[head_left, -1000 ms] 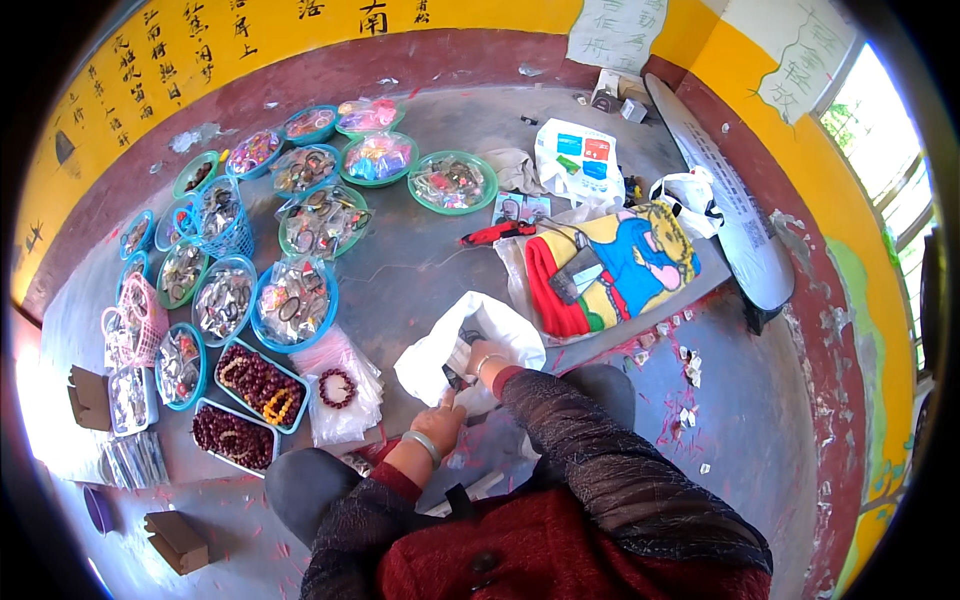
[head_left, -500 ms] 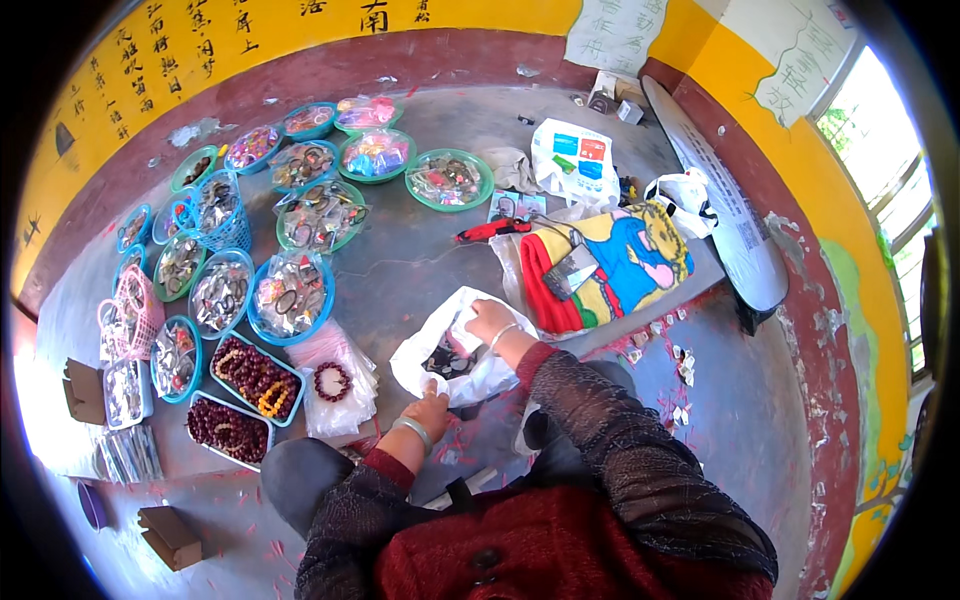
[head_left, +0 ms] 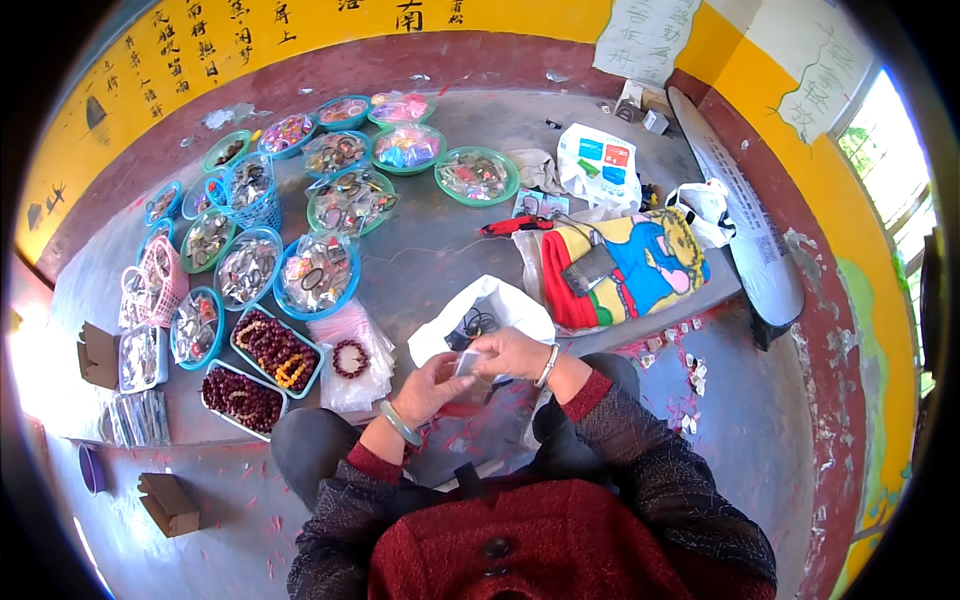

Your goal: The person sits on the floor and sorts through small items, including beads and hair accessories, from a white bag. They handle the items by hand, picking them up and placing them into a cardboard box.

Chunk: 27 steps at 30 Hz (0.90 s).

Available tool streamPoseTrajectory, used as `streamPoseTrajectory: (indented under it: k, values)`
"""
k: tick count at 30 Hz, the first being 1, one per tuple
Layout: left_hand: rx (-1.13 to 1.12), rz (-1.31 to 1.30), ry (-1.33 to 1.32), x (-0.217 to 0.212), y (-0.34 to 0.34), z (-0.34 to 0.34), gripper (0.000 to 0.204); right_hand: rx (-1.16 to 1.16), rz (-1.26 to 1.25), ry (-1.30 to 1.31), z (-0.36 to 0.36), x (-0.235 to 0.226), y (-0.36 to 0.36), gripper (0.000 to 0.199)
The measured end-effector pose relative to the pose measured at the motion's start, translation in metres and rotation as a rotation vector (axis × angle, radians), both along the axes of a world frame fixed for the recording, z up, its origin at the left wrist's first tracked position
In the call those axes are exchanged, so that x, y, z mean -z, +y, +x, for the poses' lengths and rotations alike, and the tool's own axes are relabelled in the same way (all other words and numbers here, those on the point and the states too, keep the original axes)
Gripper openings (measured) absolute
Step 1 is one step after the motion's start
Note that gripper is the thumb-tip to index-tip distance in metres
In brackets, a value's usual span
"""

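My left hand (head_left: pixel 428 390) and my right hand (head_left: pixel 512 358) are close together over the near edge of an open white plastic bag (head_left: pixel 525 312). Between their fingertips they pinch a small pale flat piece (head_left: pixel 466 362), perhaps a little packet; its kind is too small to tell. Dark cord-like things (head_left: pixel 475 325) lie inside the bag, partly hidden by my hands. To the left of my left hand, a dark red bead bracelet (head_left: pixel 350 359) rests on a stack of clear plastic sleeves (head_left: pixel 372 388).
Two trays of bead bracelets (head_left: pixel 277 350) and several round baskets of bagged small goods (head_left: pixel 317 275) stand at left. A folded colourful blanket (head_left: pixel 630 270) lies at right, with a printed white bag (head_left: pixel 598 165) behind it. Cardboard boxes (head_left: pixel 168 505) are at lower left.
My right hand has left the inside of the bag and come toward me. My left hand has let go of the bag's rim, and both now meet at the small pale piece.
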<state>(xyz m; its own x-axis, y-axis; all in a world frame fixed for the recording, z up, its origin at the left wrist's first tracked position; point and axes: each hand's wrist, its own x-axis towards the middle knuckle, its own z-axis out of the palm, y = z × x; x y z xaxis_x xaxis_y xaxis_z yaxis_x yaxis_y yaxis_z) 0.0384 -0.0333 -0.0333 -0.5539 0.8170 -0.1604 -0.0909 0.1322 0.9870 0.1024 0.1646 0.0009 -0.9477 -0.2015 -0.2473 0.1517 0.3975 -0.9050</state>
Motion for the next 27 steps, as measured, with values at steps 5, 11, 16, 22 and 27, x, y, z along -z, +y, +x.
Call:
streamPoseTrajectory:
  k: [5,11,16,22,27]
  values:
    - [-0.041,0.113,-0.692,-0.008,-0.014,0.030,0.025,0.135,-0.366,0.172,-0.001,0.019,-0.026,0.034]
    - [-0.346,0.302,-0.813,0.012,-0.019,0.038,0.018,0.342,-0.067,-0.037,-0.005,0.023,-0.034,0.043]
    - [-0.445,0.298,-0.734,0.019,-0.029,0.038,0.018,0.313,0.079,0.120,-0.006,0.030,-0.053,0.041]
    - [-0.336,0.255,-0.825,0.017,-0.024,0.027,0.020,0.360,0.071,0.159,-0.006,0.037,-0.045,0.020]
    - [-0.358,0.304,-0.866,0.027,-0.014,0.020,0.019,0.455,0.131,0.209,-0.003,0.040,-0.041,0.018]
